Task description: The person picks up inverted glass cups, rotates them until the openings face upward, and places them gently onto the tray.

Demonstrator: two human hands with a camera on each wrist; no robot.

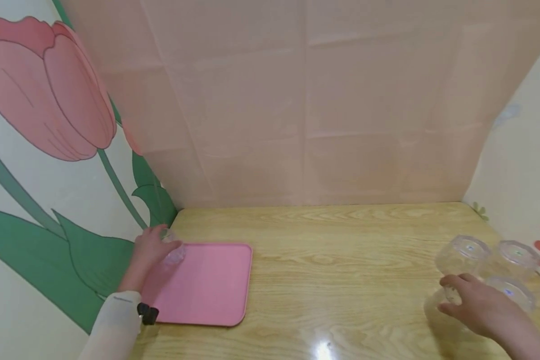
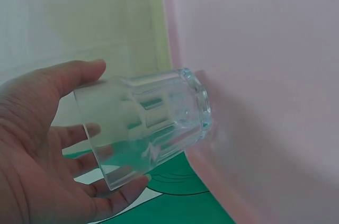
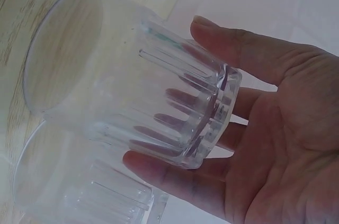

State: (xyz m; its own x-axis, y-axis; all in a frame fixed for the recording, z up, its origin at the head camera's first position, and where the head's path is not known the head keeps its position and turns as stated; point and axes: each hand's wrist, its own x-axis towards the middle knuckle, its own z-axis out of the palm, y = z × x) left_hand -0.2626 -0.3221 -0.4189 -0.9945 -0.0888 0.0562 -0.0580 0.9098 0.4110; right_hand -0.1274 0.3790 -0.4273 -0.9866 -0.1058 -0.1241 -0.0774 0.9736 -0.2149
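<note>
At the far left corner of the pink tray (image 1: 207, 287), my left hand (image 1: 150, 250) holds a clear drinking glass (image 1: 175, 255) near its rim. In the left wrist view, the thumb lies along one side of this glass (image 2: 153, 118) and the fingers spread along the other, its thick base right at the tray's surface. On the right, my right hand (image 1: 481, 305) grips an upside-down clear glass (image 3: 127, 75) around its base end. The thumb is on one side, fingers on the other, and the rim faces the wooden table.
Several more upside-down glasses (image 1: 463, 255) stand close beyond and beside my right hand, one glass (image 3: 79, 181) right beside the held one. The wooden table (image 1: 333, 270) meets a pink-brown sheet at the back. A tulip-patterned wall (image 1: 49, 90) rises close by my left hand.
</note>
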